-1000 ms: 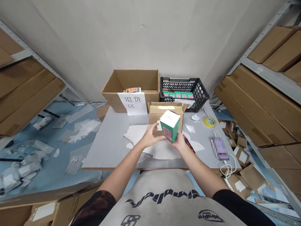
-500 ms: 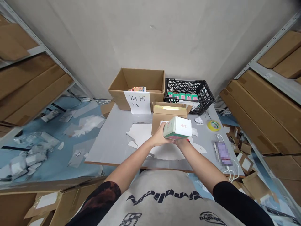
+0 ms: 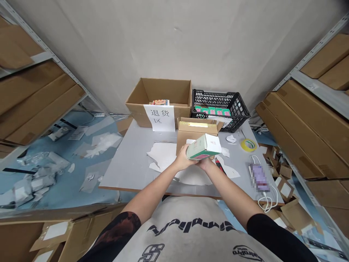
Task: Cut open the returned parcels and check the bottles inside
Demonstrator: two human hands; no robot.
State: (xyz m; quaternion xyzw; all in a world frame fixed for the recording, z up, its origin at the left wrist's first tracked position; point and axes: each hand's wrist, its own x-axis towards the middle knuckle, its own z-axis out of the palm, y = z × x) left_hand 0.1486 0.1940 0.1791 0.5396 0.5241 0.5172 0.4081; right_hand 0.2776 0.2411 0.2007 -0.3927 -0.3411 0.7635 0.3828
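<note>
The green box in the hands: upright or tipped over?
Tipped: green box lies lengthwise, white end rightward, held by left hand and right hand.

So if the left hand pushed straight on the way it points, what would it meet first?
Likely the small open carton on the table, right behind the green and white box that the left hand grips; depth is unclear from this one view.

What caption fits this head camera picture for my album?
Left hand and right hand hold a green box above the table.
</note>
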